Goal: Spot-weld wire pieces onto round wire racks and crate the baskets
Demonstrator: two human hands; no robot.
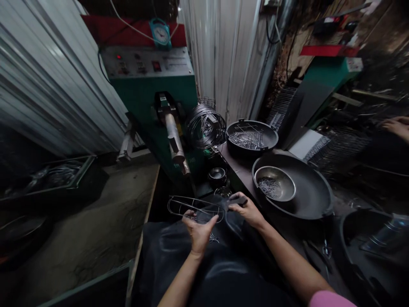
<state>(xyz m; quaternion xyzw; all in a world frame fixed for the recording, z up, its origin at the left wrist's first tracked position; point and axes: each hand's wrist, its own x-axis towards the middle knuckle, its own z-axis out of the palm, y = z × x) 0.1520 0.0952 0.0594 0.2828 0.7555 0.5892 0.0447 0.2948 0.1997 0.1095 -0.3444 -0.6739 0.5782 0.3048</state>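
My left hand [200, 230] grips an oval wire frame [188, 201] with thin cross rods, thumb on its right end and fingers underneath. The frame is held tilted above a dark apron [172, 247] over my lap. Just right of the frame is my right hand [246, 209], its thumb and forefinger pinched together close to the frame's end. Whatever sits in that pinch is too small and blurred to name. Several short metal pieces [214, 238] lie on the apron below my left hand.
A green machine [143, 98] with a metal arm [174, 136] stands ahead. To its right are a coil of wire [204, 128], a black pan [268, 140] of wire parts, and a larger pan [313, 183] holding a steel bowl [284, 181]. Another person's hand [398, 125] shows at far right.
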